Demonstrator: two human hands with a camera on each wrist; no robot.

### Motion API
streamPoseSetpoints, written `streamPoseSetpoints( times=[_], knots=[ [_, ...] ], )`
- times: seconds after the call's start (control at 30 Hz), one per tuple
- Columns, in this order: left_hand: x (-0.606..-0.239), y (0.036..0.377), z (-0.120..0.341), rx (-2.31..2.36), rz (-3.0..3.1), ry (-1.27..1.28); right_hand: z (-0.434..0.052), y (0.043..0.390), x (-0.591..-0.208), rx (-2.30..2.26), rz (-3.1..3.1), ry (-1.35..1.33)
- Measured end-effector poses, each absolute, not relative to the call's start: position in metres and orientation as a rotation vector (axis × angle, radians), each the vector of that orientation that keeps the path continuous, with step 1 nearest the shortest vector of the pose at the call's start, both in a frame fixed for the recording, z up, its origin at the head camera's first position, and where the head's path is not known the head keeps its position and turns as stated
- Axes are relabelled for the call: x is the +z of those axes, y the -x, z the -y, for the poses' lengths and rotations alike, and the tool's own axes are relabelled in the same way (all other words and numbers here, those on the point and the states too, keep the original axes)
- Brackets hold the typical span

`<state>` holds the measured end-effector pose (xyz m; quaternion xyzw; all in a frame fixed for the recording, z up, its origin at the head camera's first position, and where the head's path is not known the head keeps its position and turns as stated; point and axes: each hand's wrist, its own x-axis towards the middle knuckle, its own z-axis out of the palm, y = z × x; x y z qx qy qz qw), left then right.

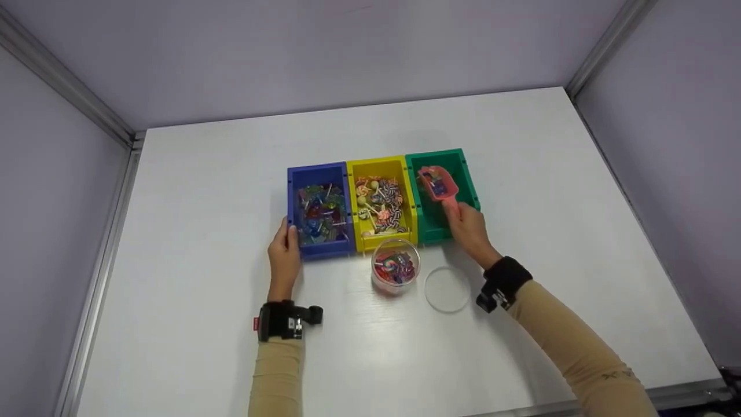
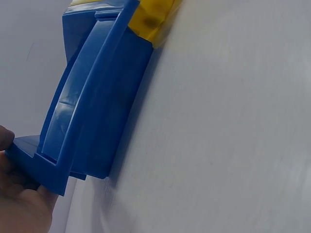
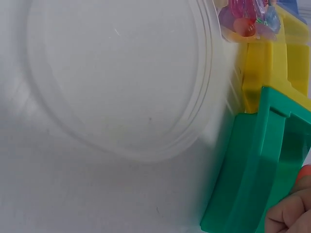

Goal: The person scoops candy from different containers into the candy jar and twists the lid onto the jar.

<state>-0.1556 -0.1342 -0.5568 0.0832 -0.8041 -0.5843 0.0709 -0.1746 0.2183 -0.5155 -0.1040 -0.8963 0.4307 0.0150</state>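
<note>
My left hand (image 1: 285,258) grips the near left corner of the blue bin (image 1: 328,251); the left wrist view shows the thumb over its edge and fingers beneath. Colourful wrapped candies and lollipops (image 1: 321,214) lie in that bin. With my right hand (image 1: 472,233) I hold a pink scoop (image 1: 452,200) by its handle, over the green bin (image 1: 431,229). Several colourful candies (image 1: 435,183) sit in the scoop. In the right wrist view only the curled fingers (image 3: 291,211) and a bit of the handle show at the edge.
Between them stands the yellow bin (image 1: 377,164) of swirl lollipops (image 1: 385,202). A clear round jar (image 1: 395,288) with candies and a lollipop stands before the bins. Its clear round lid (image 1: 447,289) lies to the jar's right on the white table (image 1: 202,231). Walls border the table.
</note>
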Motion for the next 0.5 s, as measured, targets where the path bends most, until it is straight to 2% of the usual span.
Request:
streamPoseSetpoints(
  times=[0.5],
  knots=[
    [-0.556,0.156,0.135,-1.814,2.427,-0.270,-0.240,0.158,-0.508,1.503,2.788,0.015]
  ],
)
